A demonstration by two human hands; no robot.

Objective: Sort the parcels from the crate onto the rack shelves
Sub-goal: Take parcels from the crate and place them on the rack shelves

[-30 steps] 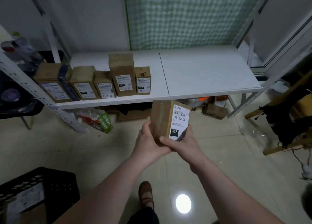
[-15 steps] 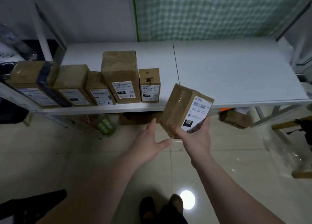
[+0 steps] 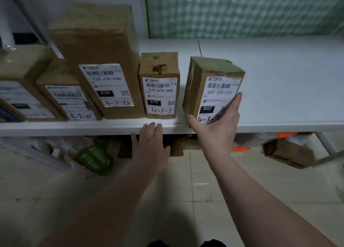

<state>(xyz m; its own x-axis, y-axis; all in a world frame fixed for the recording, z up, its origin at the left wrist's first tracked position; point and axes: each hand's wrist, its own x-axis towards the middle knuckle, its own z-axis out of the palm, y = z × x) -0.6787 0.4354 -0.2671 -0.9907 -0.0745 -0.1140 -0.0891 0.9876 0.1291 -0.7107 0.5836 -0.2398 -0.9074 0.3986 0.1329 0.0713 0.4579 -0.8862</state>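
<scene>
- since a moment ago the parcel [image 3: 212, 90] has gone from mid-air to the shelf [image 3: 279, 82], at 3 o'clock of the row.
- brown box, white label "032", tilted.
- right hand [image 3: 217, 127] grips it; left hand [image 3: 150, 144] loose, fingers on shelf edge.

**Parcel 032 at the shelf edge**

The brown cardboard parcel [image 3: 212, 90] stands upright near the front edge of the white rack shelf [image 3: 279, 90], tilted slightly, its white label marked 032 facing outward. It sits just right of a row of labelled brown parcels: 070 [image 3: 159, 84], the tall 220 [image 3: 100, 60], one marked 4-3-11 [image 3: 65, 97], and a blurred one [image 3: 20, 82] at far left.
</scene>
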